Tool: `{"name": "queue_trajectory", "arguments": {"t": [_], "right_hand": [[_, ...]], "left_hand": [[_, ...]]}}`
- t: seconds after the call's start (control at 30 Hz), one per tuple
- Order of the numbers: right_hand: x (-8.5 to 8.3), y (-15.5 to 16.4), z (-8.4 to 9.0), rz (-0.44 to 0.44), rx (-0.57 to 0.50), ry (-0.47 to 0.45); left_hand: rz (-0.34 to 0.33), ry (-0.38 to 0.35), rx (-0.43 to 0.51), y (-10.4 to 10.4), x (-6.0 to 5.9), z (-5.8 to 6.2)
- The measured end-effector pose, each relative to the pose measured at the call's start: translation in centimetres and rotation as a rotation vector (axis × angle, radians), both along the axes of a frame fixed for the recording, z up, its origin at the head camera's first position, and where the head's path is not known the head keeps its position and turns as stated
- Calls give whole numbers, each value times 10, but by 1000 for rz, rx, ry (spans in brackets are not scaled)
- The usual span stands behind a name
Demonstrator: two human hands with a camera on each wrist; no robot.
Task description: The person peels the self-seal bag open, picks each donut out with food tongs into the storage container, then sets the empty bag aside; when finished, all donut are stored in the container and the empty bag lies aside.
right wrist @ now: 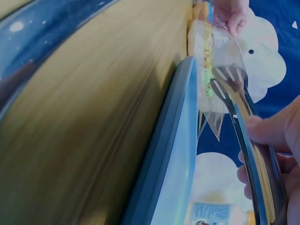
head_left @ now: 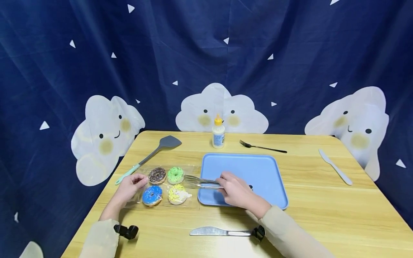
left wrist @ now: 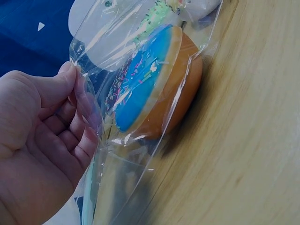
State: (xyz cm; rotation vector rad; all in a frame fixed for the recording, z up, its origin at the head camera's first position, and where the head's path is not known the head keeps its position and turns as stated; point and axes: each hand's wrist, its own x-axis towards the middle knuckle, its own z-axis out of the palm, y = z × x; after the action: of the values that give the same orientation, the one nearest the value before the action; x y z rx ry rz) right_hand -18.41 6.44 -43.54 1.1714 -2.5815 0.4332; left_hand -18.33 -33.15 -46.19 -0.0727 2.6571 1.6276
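Observation:
Four donuts lie in a clear plastic wrapper point(head_left: 193, 172) on the wooden table: chocolate point(head_left: 157, 175), green point(head_left: 175, 175), blue point(head_left: 152, 195) and yellow-white point(head_left: 177, 194). My left hand point(head_left: 133, 182) pinches the wrapper's left edge point(left wrist: 89, 108) between thumb and fingers, right beside the blue donut point(left wrist: 145, 84). Over the left part of the blue tray point(head_left: 258, 168), my right hand point(head_left: 235, 191) grips metal tongs point(head_left: 200, 181). Their pronged tips point(right wrist: 227, 77) reach the wrapper by the green and yellow-white donuts.
A metal knife point(head_left: 219, 232) lies near the front edge. At the back are a grey spatula point(head_left: 151, 154), a small glue bottle point(head_left: 218, 133) and a black fork point(head_left: 261, 146). A white plastic knife point(head_left: 335, 167) lies at the right.

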Motion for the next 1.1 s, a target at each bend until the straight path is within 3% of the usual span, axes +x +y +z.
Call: {"name": "queue_trajectory", "arguments": {"t": [0.2, 0.5, 0.7, 0.93, 1.1], "right_hand": [[2, 3, 2, 17, 26, -64], [0, 3, 4, 113, 70, -104], [-2, -1, 3, 127, 129, -76], [-6, -8, 1, 175, 236, 20], [-5, -6, -1, 177, 254, 1]], "left_hand": [[5, -10, -7, 0, -2, -2], [21, -11, 8, -1, -3, -3], [25, -23, 29, 0, -3, -6], [27, -22, 11, 1, -3, -8], [24, -18, 14, 2, -2, -9]]}}
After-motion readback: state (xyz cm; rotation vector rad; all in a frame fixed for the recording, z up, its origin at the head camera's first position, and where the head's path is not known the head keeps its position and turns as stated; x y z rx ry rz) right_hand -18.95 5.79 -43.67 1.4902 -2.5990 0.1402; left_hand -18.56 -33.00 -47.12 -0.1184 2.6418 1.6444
